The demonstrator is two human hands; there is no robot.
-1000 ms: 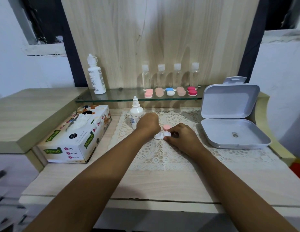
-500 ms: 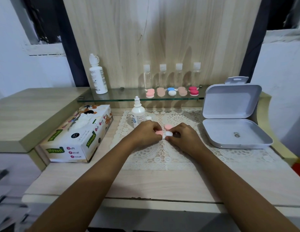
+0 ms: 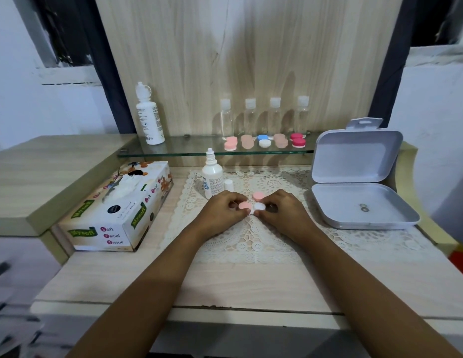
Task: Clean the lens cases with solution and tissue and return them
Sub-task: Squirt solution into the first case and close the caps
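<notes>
Both hands meet over the lace mat [image 3: 251, 244]. The left hand [image 3: 225, 210], fingers curled, pinches a pink cap [image 3: 244, 205] at its end of the white lens case [image 3: 259, 206], where a second ago no pink showed. The right hand [image 3: 282, 215] still pinches the case's other end with curled fingers. A second pink cap [image 3: 258, 195] lies just beyond the fingertips. The solution bottle [image 3: 212, 180] stands beyond the left hand.
</notes>
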